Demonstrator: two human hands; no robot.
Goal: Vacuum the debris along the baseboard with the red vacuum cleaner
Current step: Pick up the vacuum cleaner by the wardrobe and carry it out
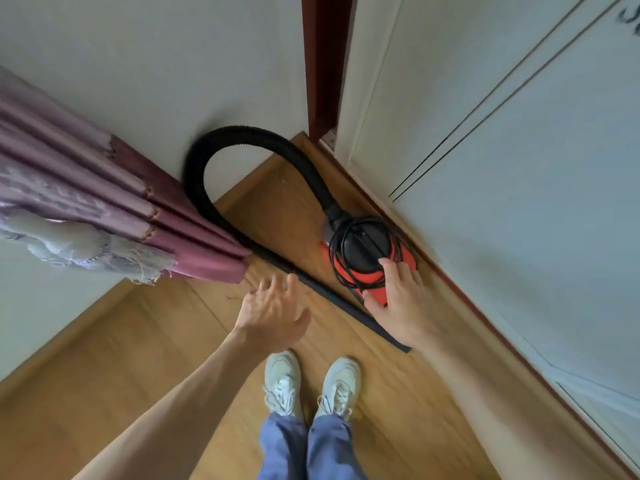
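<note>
The red vacuum cleaner (363, 258) sits on the wooden floor against the baseboard (460, 289), with a black cord wound around its black top. Its black hose (242, 140) arches up along the wall, comes down behind the curtain, and continues as a flat black nozzle (346, 306) lying on the floor. My right hand (401, 299) rests on the near side of the vacuum's body, fingers spread and fairly straight. My left hand (273, 310) hovers open above the floor just left of the nozzle, holding nothing. No debris is clear to see.
A pink curtain (121, 216) hangs at the left, its hem near the hose. A dark red door frame (323, 64) stands in the corner. White panels (519, 168) line the right wall. My feet in pale sneakers (311, 382) stand behind the hands.
</note>
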